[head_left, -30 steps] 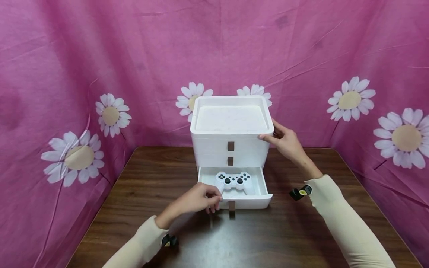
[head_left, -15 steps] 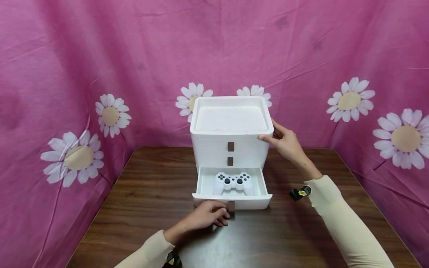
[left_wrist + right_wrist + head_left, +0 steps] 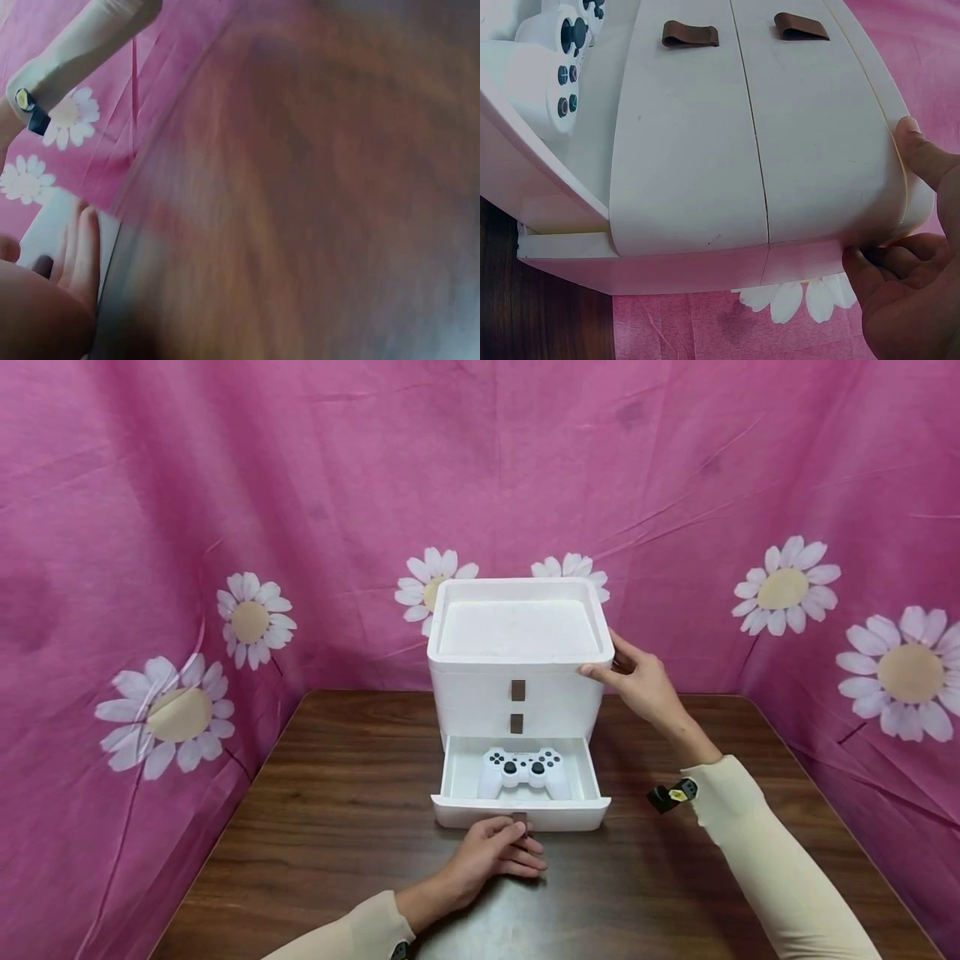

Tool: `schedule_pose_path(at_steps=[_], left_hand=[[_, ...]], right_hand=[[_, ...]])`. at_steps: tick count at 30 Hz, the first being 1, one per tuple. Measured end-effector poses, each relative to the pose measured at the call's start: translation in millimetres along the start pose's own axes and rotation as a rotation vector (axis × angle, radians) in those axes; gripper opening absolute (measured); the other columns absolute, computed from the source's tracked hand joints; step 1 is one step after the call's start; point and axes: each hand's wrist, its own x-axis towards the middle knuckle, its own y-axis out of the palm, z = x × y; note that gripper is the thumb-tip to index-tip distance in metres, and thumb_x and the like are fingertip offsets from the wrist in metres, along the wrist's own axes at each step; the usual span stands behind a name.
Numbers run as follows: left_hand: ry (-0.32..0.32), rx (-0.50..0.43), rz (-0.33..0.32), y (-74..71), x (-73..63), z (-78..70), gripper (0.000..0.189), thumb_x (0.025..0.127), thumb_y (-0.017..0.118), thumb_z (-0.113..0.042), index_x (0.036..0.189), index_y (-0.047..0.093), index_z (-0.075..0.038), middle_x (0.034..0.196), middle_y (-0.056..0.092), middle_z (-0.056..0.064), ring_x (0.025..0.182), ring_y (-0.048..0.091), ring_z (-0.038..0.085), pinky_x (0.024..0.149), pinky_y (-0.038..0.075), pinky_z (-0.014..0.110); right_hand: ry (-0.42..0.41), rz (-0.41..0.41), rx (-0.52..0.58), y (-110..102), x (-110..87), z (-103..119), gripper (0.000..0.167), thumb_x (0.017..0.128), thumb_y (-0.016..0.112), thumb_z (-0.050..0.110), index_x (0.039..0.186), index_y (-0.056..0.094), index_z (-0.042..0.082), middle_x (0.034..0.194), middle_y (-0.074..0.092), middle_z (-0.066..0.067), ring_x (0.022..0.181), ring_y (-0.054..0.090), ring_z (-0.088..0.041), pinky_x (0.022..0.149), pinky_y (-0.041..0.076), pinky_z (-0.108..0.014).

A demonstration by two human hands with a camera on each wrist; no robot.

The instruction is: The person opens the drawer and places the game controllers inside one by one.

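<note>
A white three-drawer organizer (image 3: 517, 647) stands on the table with its bottom drawer (image 3: 450, 810) pulled out. Inside that drawer lies a white game controller (image 3: 523, 772) with black thumbsticks. My left hand (image 3: 480, 864) is at the drawer's front, its thumb and fingers around the brown pull tab (image 3: 519, 818); the tab (image 3: 43, 266) shows between them in the left wrist view. With my right hand (image 3: 637, 681) I hold the organizer's upper right corner. In the right wrist view the thumb (image 3: 922, 154) rests on the front edge and the fingers curl along the side.
The two upper drawers are closed, each with a brown tab (image 3: 690, 34). A shallow tray (image 3: 525, 627) forms the organizer's top. Below is a dark wood table (image 3: 337, 793). A pink curtain (image 3: 360, 468) with daisies surrounds the back and sides.
My left hand has come down from the drawer's left front rim and moved right to the pull tab. The right hand, drawer and controller stay where they were.
</note>
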Motion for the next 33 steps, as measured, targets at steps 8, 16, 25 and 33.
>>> schedule_pose_path(at_steps=[8,16,25,33], left_hand=[[0.073,-0.032,-0.149,9.0,3.8,11.0,0.038,0.110,0.059,-0.017,0.121,0.063,0.019,0.119,0.072,0.038,0.091,0.081,0.024,0.083,0.067,0.038],[0.132,-0.026,-0.194,11.9,10.8,15.9,0.037,0.109,0.061,-0.014,0.123,0.064,0.020,0.113,0.073,0.038,0.083,0.081,0.018,0.081,0.067,0.035],[0.158,-0.071,-0.321,10.7,29.9,9.4,0.031,0.108,0.061,-0.010,0.119,0.067,0.019,0.109,0.075,0.037,0.087,0.082,0.025,0.082,0.067,0.037],[0.182,-0.051,-0.344,5.2,58.1,2.1,0.031,0.108,0.062,-0.012,0.116,0.070,0.017,0.105,0.077,0.032,0.086,0.082,0.024,0.080,0.067,0.036]], right_hand=[[-0.006,-0.003,0.001,0,-1.5,-1,0.087,0.094,0.083,0.042,0.167,0.036,0.029,0.162,0.050,-0.014,0.142,0.057,-0.029,0.091,0.053,-0.010],[-0.017,-0.010,0.003,0,-1.4,-1,0.086,0.095,0.083,0.041,0.166,0.036,0.028,0.161,0.052,-0.016,0.141,0.058,-0.030,0.086,0.052,-0.006],[-0.023,-0.004,-0.013,0,0.1,-1,0.087,0.094,0.083,0.042,0.167,0.036,0.027,0.160,0.053,-0.017,0.139,0.059,-0.030,0.082,0.053,-0.006],[-0.033,-0.002,-0.002,1,-1.2,1,0.086,0.095,0.083,0.039,0.166,0.036,0.027,0.161,0.051,-0.015,0.139,0.059,-0.029,0.085,0.052,-0.005]])
